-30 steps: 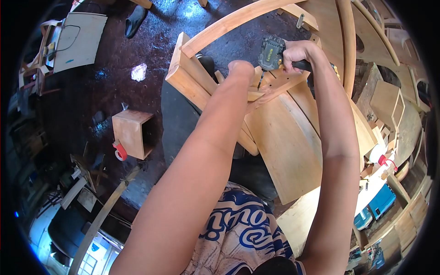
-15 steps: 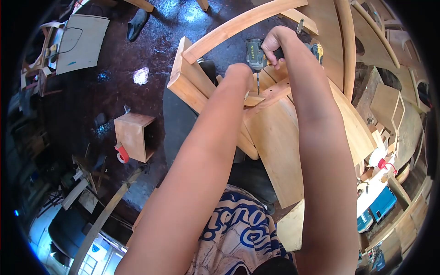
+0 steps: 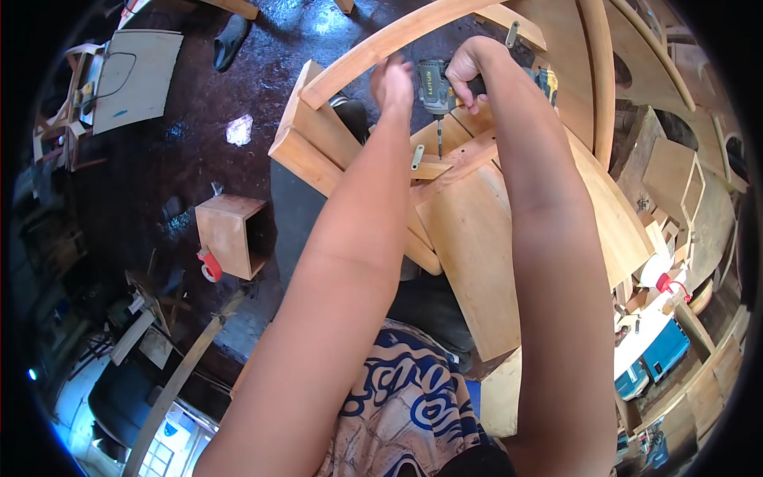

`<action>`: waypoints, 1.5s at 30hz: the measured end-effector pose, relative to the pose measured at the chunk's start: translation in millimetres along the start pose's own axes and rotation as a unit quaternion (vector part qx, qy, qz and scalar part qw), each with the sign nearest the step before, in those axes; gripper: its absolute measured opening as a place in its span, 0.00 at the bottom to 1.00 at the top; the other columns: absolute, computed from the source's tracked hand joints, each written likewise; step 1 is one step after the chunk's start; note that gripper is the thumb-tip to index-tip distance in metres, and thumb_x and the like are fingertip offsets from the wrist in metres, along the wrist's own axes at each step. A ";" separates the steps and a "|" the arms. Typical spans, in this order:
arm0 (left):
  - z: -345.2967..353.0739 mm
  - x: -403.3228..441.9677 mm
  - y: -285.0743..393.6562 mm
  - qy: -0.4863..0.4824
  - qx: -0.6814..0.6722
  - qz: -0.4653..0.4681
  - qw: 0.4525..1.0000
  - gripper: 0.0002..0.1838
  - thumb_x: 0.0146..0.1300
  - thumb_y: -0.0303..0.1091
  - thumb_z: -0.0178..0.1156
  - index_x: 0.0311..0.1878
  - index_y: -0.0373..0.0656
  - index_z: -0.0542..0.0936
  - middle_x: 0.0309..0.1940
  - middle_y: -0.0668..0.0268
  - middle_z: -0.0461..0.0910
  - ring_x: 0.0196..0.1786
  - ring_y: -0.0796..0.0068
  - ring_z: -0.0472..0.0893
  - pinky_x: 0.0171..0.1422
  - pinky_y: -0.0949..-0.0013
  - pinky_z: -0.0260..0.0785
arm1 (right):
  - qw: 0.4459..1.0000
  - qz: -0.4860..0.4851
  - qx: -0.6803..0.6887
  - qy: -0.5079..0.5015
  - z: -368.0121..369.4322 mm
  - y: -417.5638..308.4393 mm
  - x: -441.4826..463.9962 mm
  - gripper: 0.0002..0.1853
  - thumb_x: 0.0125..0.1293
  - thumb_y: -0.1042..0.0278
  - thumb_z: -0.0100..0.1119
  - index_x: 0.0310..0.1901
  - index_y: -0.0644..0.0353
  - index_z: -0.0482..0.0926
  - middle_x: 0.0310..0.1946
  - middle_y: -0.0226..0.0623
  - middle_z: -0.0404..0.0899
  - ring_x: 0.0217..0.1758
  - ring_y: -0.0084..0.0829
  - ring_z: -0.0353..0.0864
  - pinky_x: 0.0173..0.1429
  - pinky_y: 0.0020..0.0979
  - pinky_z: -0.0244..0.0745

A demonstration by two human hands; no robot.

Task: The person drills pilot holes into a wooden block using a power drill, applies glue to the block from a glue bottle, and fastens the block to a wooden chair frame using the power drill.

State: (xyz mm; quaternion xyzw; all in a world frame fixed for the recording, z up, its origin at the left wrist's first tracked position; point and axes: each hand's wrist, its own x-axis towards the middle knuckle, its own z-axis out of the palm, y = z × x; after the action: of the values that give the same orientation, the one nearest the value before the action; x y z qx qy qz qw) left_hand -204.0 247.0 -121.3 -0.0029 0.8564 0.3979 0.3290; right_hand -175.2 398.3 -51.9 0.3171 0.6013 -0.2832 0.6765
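Observation:
My right hand (image 3: 470, 73) is wrapped around the handle of a cordless drill (image 3: 433, 87). Its long bit (image 3: 439, 140) points down at a small wooden block (image 3: 433, 170) in the corner of a wooden chair frame (image 3: 318, 171). A small metal plate with holes (image 3: 417, 157) stands against that block, left of the bit. My left hand (image 3: 392, 83) is raised left of the drill, near the curved wooden rail (image 3: 397, 40). Its fingers are blurred, and nothing held in them can be made out.
A second metal plate (image 3: 512, 33) is on the wood at the upper right. An open wooden box (image 3: 226, 234) with a red tape roll (image 3: 210, 267) stands on the dark floor at left. A blue case (image 3: 666, 350) and wood offcuts lie at right. A shoe (image 3: 230, 41) sits at the upper left.
My left hand has moved up and left, away from the block, uncovering the metal plate there. The drill stays in my right hand over the block. The view has shifted slightly.

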 end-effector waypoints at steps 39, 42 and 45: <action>15.3 -11.9 21.9 0.082 -0.084 0.080 0.990 0.16 0.52 0.40 0.58 0.36 0.43 0.89 0.39 0.46 0.86 0.46 0.44 0.85 0.56 0.52 0.75 | 0.993 0.005 -0.008 0.122 3.7 -9.2 -1.9 0.17 0.45 0.71 0.71 0.42 0.52 0.89 0.44 0.41 0.87 0.47 0.40 0.87 0.57 0.40 0.78; 16.0 -16.2 22.9 0.084 -0.084 0.069 0.990 0.16 0.53 0.40 0.57 0.36 0.43 0.89 0.38 0.46 0.86 0.46 0.44 0.85 0.56 0.52 0.75 | 0.993 -0.003 -0.005 0.119 2.9 -6.9 4.8 0.17 0.46 0.72 0.70 0.42 0.53 0.89 0.44 0.41 0.87 0.47 0.40 0.87 0.57 0.41 0.78; 15.7 -26.3 30.6 0.094 -0.053 0.038 0.993 0.15 0.54 0.38 0.57 0.36 0.46 0.91 0.40 0.55 0.89 0.48 0.53 0.86 0.59 0.60 0.74 | 0.998 0.023 0.009 0.063 1.5 -5.7 9.6 0.15 0.47 0.74 0.70 0.40 0.55 0.89 0.44 0.42 0.88 0.46 0.39 0.87 0.56 0.41 0.79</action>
State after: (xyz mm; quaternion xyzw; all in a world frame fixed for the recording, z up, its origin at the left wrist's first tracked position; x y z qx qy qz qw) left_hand -182.7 271.9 -93.0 -0.0251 0.8605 0.4532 0.2313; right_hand -177.5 393.5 -61.8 0.3544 0.6329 -0.2525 0.6403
